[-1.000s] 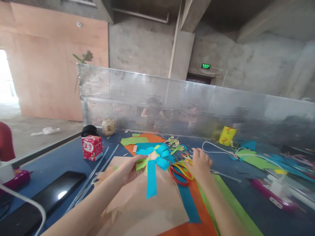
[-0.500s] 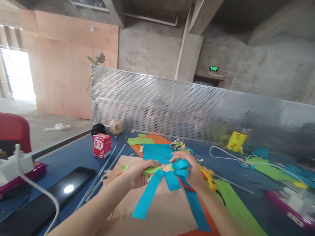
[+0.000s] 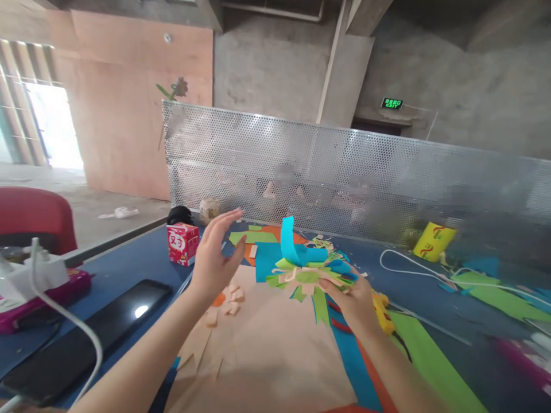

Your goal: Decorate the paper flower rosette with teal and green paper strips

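Observation:
A paper flower (image 3: 306,276) with layered peach, green and blue strips is pinched by my right hand (image 3: 350,298). Its green centre faces up, and one blue strip stands upright at its far side. My left hand (image 3: 217,255) is raised to the left, apart from the flower, fingers stretched and thumb spread, holding nothing. Beneath both hands lies a large peach paper sheet (image 3: 267,344), with small peach paper pieces (image 3: 235,293) and an orange paper circle (image 3: 218,300) on it. Red handles (image 3: 341,326) and a yellow tool (image 3: 383,312) show beside my right wrist, partly hidden.
On the left are a black phone (image 3: 90,338), a red box (image 3: 183,244) and a power strip (image 3: 81,282) with white cables. Green paper (image 3: 430,355) and a yellow roll (image 3: 434,241) lie right. A perforated metal partition (image 3: 258,143) borders the far side, people blurred behind it.
My left hand has let go of the flower and risen to the left. In my right hand the flower has turned, now showing its green centre upward. The view has shifted slightly.

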### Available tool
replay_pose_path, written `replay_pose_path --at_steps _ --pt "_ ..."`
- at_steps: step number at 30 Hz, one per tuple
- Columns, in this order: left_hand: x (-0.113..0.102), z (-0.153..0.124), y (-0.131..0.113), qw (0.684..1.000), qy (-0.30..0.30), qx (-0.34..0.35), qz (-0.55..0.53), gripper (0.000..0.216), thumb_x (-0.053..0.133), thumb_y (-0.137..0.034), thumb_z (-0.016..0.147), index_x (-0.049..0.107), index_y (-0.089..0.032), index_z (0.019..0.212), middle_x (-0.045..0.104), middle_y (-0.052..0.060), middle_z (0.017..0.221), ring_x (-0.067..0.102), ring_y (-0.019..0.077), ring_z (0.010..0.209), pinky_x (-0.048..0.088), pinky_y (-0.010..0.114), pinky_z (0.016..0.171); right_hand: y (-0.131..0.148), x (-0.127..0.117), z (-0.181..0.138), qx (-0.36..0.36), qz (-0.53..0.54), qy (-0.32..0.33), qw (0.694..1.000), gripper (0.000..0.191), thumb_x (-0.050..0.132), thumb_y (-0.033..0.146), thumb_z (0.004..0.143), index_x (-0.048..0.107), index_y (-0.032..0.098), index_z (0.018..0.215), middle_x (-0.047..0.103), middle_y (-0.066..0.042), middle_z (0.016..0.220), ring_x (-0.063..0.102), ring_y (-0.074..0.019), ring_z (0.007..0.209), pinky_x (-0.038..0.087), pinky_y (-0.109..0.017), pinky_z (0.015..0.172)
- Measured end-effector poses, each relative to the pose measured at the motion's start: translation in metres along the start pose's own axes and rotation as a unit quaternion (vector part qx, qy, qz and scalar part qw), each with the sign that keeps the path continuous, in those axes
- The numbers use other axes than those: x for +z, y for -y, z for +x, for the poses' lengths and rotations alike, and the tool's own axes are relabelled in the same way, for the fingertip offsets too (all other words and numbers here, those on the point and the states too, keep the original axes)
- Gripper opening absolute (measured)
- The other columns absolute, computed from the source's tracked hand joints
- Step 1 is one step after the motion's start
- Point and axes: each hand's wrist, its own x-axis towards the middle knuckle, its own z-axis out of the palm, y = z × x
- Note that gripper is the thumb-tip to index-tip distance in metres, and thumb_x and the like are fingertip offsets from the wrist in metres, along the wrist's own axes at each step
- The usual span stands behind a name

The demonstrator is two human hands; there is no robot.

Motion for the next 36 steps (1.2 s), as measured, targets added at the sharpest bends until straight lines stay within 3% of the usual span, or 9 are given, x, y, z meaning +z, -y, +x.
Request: replay_pose_path --at_steps 4,8,13,19,23,27,30,32,36 --pt "-0.009 0.002 -0.01 0.963 0.006 0.264 0.046 0.043 0.059 -0.011 0.071 0.049 -0.025 0.111 0.06 0.005 0.109 0.052 0.0209 0.106 0.04 0.038 0.087 0.003 -0.006 -0.003 -0.125 0.033 0.03 0.991 0.01 0.063 0.018 0.066 0.059 0.022 0.074 0.061 -0.001 0.075 0.058 -0.0186 0.077 0.048 -0.033 0.069" --pt "-0.016 -0.009 -0.024 0.943 0.004 0.327 0.057 0.043 0.06 -0.014 0.071 0.05 -0.026 0.111 0.065 0.001 0.101 0.056 0.0197 0.1 0.042 0.035 0.083 0.006 -0.009 -0.004 -0.227 0.097 0.071 0.966 0.005 0.056 0.02 0.074 0.059 0.023 0.077 0.06 -0.002 0.068 0.056 -0.019 0.074 0.045 -0.039 0.072" --pt "-0.029 -0.015 -0.044 0.949 0.047 0.313 0.008 0.039 0.062 -0.006 0.067 0.058 -0.025 0.101 0.068 -0.001 0.091 0.057 0.0182 0.093 0.04 0.034 0.083 0.015 -0.011 -0.01 -0.261 0.078 0.079 0.959 0.011 0.052 0.026 0.079 0.062 0.025 0.082 0.063 -0.003 0.072 0.057 -0.0199 0.074 0.045 -0.041 0.071" --pt "-0.032 -0.005 -0.06 0.935 0.165 0.22 -0.224 0.029 0.058 -0.01 0.073 0.061 -0.026 0.097 0.068 0.001 0.076 0.06 0.0172 0.078 0.048 0.032 0.071 0.026 -0.021 -0.012 -0.298 0.015 0.061 0.953 0.016 0.048 0.027 0.081 0.062 0.03 0.091 0.064 -0.003 0.074 0.058 -0.0205 0.075 0.047 -0.04 0.067" --pt "-0.028 -0.01 -0.057 0.903 0.218 0.157 -0.336 0.04 0.054 -0.002 0.073 0.058 -0.024 0.106 0.067 0.005 0.086 0.06 0.0191 0.082 0.051 0.033 0.07 0.028 -0.028 -0.009 -0.336 -0.051 0.152 0.928 0.018 0.05 0.031 0.08 0.06 0.032 0.095 0.066 -0.003 0.075 0.06 -0.0206 0.075 0.05 -0.038 0.064" --pt "-0.028 -0.016 -0.054 0.891 0.242 0.12 -0.364 0.046 0.054 0.003 0.07 0.059 -0.024 0.106 0.067 0.006 0.09 0.061 0.0201 0.084 0.051 0.033 0.072 0.028 -0.025 -0.011 -0.32 -0.018 0.035 0.947 0.016 0.048 0.031 0.081 0.06 0.032 0.092 0.064 -0.003 0.071 0.059 -0.0199 0.071 0.048 -0.04 0.066" --pt "-0.028 -0.015 -0.054 0.886 0.259 0.118 -0.366 0.047 0.055 0.004 0.068 0.059 -0.023 0.106 0.067 0.007 0.091 0.061 0.0205 0.085 0.052 0.033 0.073 0.028 -0.026 -0.01 -0.326 -0.018 0.05 0.944 0.016 0.048 0.031 0.081 0.061 0.031 0.091 0.064 -0.003 0.07 0.06 -0.0203 0.068 0.049 -0.04 0.063" --pt "-0.029 -0.015 -0.055 0.885 0.256 0.114 -0.372 0.047 0.055 0.005 0.068 0.059 -0.023 0.106 0.067 0.007 0.091 0.061 0.0201 0.085 0.052 0.032 0.073 0.028 -0.028 -0.009 -0.334 -0.052 0.128 0.932 0.017 0.049 0.03 0.08 0.061 0.031 0.093 0.065 -0.004 0.072 0.06 -0.0209 0.069 0.049 -0.04 0.062" --pt "-0.027 -0.016 -0.057 0.886 0.258 0.1 -0.373 0.048 0.055 0.005 0.068 0.058 -0.022 0.108 0.067 0.007 0.092 0.061 0.0194 0.086 0.051 0.031 0.073 0.024 -0.026 -0.011 -0.325 -0.018 0.026 0.945 0.017 0.045 0.031 0.083 0.06 0.029 0.088 0.063 -0.004 0.067 0.059 -0.0206 0.065 0.048 -0.04 0.062"
